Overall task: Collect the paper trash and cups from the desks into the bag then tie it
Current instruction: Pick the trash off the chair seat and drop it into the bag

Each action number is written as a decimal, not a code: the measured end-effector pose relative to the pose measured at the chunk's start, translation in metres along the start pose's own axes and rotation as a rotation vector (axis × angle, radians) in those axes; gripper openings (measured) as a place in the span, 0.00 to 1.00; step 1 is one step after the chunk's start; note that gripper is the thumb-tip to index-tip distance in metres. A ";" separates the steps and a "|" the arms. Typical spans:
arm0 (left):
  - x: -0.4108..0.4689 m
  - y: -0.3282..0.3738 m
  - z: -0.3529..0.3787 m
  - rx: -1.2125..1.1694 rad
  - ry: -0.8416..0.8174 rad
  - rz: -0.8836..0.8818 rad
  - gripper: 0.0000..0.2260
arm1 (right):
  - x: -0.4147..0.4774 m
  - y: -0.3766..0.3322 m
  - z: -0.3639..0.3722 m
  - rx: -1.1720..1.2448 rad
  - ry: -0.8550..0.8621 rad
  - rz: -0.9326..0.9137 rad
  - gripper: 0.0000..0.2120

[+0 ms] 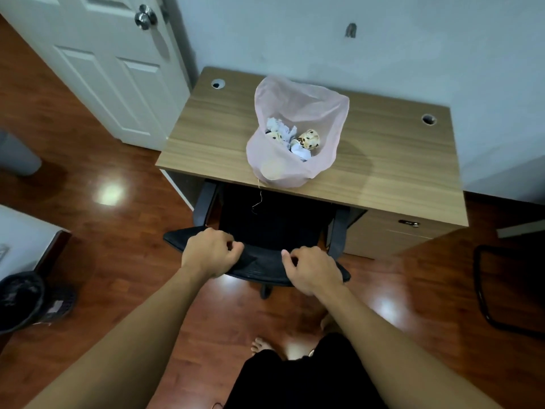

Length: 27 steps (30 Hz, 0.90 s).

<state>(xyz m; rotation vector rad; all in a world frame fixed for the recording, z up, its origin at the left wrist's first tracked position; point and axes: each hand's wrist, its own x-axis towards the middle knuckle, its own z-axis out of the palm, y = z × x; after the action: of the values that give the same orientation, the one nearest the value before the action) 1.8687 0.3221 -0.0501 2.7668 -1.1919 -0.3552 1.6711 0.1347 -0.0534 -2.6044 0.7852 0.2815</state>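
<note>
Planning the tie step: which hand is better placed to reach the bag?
Right, probably: right hand lines up with the open bag; left hand sits off to its left. Both at chair back.

One translucent pink plastic bag, two cream brown-spotted paper cups, at least two crumpled white paper wads, one wooden desk with two round cable holes, one black office chair.
</note>
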 end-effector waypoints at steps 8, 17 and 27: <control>0.063 -0.009 -0.011 -0.053 0.060 0.007 0.21 | 0.059 0.001 -0.018 0.032 0.037 0.029 0.27; 0.135 -0.015 -0.028 -0.058 0.062 -0.036 0.17 | 0.138 0.009 -0.042 0.065 -0.028 0.001 0.23; 0.194 -0.021 -0.037 -0.087 0.022 -0.081 0.18 | 0.199 0.012 -0.071 0.201 -0.154 0.074 0.18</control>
<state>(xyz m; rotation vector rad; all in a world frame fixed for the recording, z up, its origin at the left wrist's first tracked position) 2.0219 0.1955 -0.0511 2.7422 -1.0368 -0.3735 1.8329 -0.0012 -0.0531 -2.3387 0.8115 0.3985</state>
